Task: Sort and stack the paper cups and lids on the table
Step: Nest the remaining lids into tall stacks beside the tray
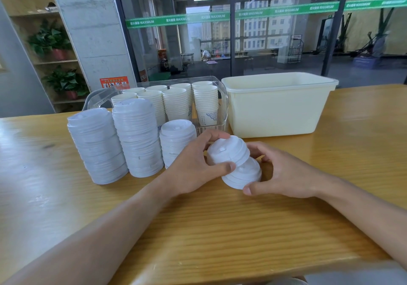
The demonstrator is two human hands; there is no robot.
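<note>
While curled over wooden table [220,229]: left hand [193,165] pinching tilted upper lids [229,151]; right hand [284,172] cupping lower lid stack [244,175].

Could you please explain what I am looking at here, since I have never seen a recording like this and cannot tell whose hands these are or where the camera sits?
There is no machine here. A person wears one wide-angle camera on the head, looking forward and down, so the two bare arms belong to the wearer. They work at a wooden table. The left hand grips a small stack of white lids, tilted, and the right hand curls around a second small stack of lids just below it. To the left stand three taller lid stacks. Behind them a clear bin holds stacks of paper cups. To its right sits a cream plastic tub; its inside is mostly hidden from this angle.
</note>
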